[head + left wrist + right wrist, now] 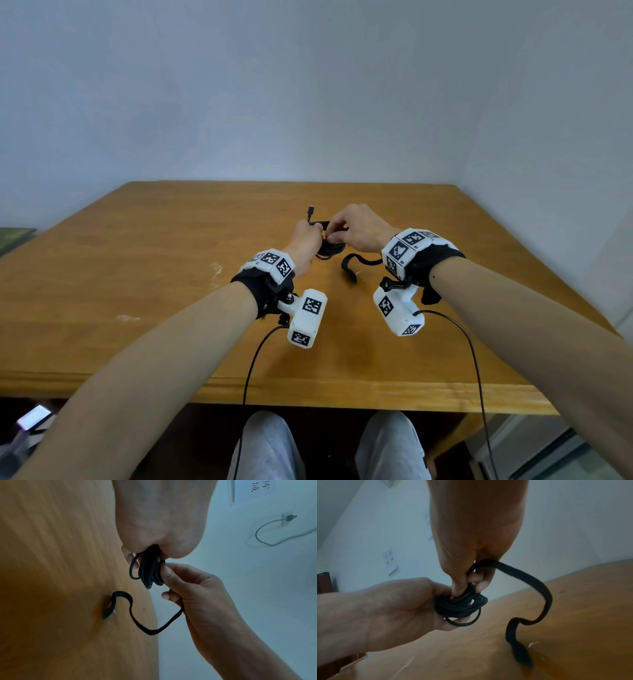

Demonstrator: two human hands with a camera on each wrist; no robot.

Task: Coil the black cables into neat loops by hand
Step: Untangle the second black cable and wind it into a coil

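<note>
Over the middle of the wooden table (171,274), my left hand (313,240) grips a small coil of black cable (330,251). One plug end (311,210) sticks up above the fist. In the left wrist view the coil (149,573) hangs out of my closed fingers. My right hand (337,229) pinches at the top of the coil (462,607) with thumb and forefinger. A flat black strap (539,591) runs out from under its curled fingers. The strap (349,270) droops to the tabletop, where its free end lies (109,609).
White camera units (306,317) hang under both wrists, and their thin black leads (250,370) trail off the near table edge. A wall stands close behind the table. A socket with a grey wire (289,518) shows on the wall. My knees are below the front edge.
</note>
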